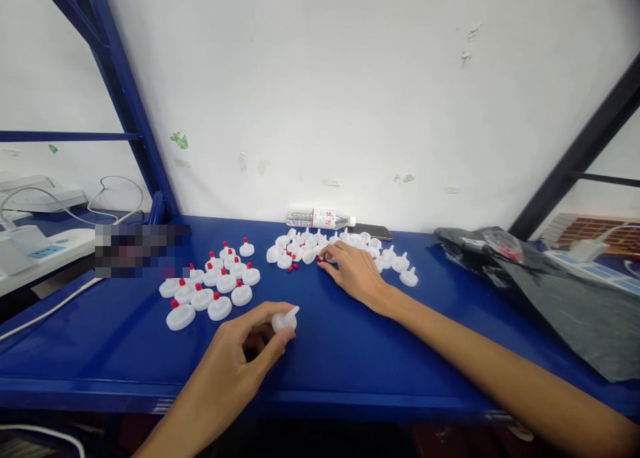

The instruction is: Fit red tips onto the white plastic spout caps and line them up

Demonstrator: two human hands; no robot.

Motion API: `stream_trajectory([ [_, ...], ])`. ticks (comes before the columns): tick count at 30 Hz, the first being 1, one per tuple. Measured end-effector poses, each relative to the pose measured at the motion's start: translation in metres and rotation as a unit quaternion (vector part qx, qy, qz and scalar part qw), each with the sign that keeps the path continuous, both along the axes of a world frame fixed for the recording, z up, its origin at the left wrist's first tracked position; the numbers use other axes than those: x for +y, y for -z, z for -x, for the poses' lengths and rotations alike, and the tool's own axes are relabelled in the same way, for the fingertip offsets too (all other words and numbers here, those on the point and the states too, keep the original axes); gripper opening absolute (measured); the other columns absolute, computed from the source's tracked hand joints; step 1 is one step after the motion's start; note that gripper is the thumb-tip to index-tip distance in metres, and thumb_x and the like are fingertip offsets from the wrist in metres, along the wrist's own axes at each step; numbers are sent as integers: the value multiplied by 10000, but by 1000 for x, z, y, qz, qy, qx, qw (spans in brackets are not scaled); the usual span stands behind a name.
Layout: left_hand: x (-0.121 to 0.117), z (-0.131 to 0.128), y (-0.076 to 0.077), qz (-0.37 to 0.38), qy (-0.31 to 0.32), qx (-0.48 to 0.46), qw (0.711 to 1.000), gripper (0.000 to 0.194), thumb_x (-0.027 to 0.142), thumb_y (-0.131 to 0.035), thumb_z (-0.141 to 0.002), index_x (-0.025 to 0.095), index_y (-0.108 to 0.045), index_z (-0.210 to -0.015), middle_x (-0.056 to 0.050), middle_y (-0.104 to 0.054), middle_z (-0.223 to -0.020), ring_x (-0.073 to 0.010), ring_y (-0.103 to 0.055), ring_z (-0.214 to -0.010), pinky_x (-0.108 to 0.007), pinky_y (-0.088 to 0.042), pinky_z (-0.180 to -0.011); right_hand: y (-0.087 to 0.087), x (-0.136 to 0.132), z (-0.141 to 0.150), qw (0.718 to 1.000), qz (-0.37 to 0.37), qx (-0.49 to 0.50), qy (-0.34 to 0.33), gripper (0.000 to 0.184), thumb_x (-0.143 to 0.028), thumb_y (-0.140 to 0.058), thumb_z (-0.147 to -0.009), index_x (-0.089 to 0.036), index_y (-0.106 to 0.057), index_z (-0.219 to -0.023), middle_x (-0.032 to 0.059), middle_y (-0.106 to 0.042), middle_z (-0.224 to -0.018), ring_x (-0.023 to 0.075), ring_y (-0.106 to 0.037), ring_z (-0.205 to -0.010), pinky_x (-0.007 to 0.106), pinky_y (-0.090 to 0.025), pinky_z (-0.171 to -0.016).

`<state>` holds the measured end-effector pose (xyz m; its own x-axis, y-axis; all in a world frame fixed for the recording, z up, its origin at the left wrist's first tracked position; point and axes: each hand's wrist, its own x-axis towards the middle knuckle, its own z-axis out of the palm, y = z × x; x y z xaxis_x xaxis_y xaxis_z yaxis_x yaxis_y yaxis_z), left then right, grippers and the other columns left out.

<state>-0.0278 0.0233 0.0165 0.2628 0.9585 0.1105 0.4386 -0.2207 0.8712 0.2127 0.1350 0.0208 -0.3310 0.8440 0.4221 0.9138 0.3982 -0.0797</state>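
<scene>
Left hand (235, 345) pinches lid (281, 323) by rim, presumably keeping spout (293, 313) clear; right hand (357, 275) half-curled at red caps (295, 266), hold unclear; capped lids (227, 283) apart, apparently sorted

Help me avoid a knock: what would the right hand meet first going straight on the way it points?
The right hand would probably meet a small red cap first, with white lids just beyond; depth is unclear, so it may already be touching that cap.
</scene>
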Motion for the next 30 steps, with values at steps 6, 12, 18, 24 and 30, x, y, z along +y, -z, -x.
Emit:
stream_trajectory([
  [6, -3, 3, 2, -4, 4, 6, 1000, 405, 544, -560, -965, 254, -649, -1234, -16, -726, -944, -193, -681, -783, -282, -511, -656, 3, 3, -3, 1000, 7, -5, -9, 174, -313, -568, -1015, -235, -723, -1012, 38, -752, -991, 219, -700, -875, 284, -388, -623],
  [12, -2, 3, 4, 2, 6, 0, 1000, 401, 542, -568, -964, 261, -642, -1240, -22, -730, -1021, -207, -698, -858, -304, -545, -740, 0, 1, -2, 1000, -3, -6, 11, 253, -355, -574, -1009, -229, -695, -1193, 78, -748, -1123, 258, -710, -929, 298, -410, -629],
  [18, 0, 2, 5, 1, 4, -2, 1000, 404, 540, -567, -966, 254, -642, -1241, -26, -731, -1042, -209, -703, -870, -320, -563, -775, -1, 1, -2, 1000, 7, -13, 14, 237, -334, -566, -1008, -234, -731, -1148, 66, -775, -1061, 266, -722, -939, 301, -431, -638],
  [24, 1, 3, 6, -5, 9, -5, 1000, 398, 536, -580, -959, 250, -649, -1228, -27, -733, -1048, -216, -702, -890, -324, -569, -781, 3, 5, -3, 1000, 16, -6, 23, 205, -300, -570, -1007, -246, -746, -1098, 42, -797, -959, 258, -739, -905, 295, -439, -662],
  [30, 0, 4, 9, -8, 8, -3, 1000, 390, 532, -580, -963, 268, -641, -1243, -19, -731, -1080, -219, -702, -922, -318, -568, -784, 4, 8, -4, 999, 22, 17, 33, 176, -315, -597, -1002, -267, -745, -1083, 23, -804, -966, 252, -741, -923, 294, -448, -692],
])
